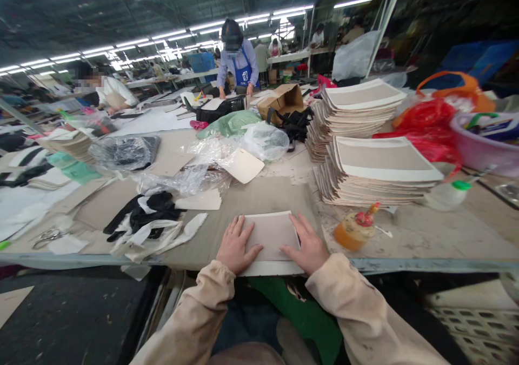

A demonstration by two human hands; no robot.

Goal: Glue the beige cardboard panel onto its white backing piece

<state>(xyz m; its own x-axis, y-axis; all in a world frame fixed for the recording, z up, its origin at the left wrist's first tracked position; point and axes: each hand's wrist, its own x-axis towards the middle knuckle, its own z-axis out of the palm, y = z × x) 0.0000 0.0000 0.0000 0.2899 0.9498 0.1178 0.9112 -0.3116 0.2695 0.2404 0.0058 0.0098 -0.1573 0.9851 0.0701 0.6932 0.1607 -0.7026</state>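
Observation:
A flat grey-beige panel with white bands along its ends [272,236] lies near the front edge of the table, on a grey-brown sheet [227,205]. My left hand [237,246] rests on the panel's left side, fingers spread. On its right side lies my right hand [307,243], also with fingers apart. A thin dark edge shows beside the right hand. To the right stands a glue bottle with orange contents and a red-topped nozzle [357,227]. Behind it rises a stack of similar panels [381,162], with a second stack [360,97] farther back.
Black and white fabric scraps [154,221] and scissors [46,237] lie to the left. Clear plastic bags [263,142] and a cardboard box [283,103] sit farther back. A green-capped bottle [448,194] and a purple basin [486,143] stand at right. A co-worker [238,62] works across the table.

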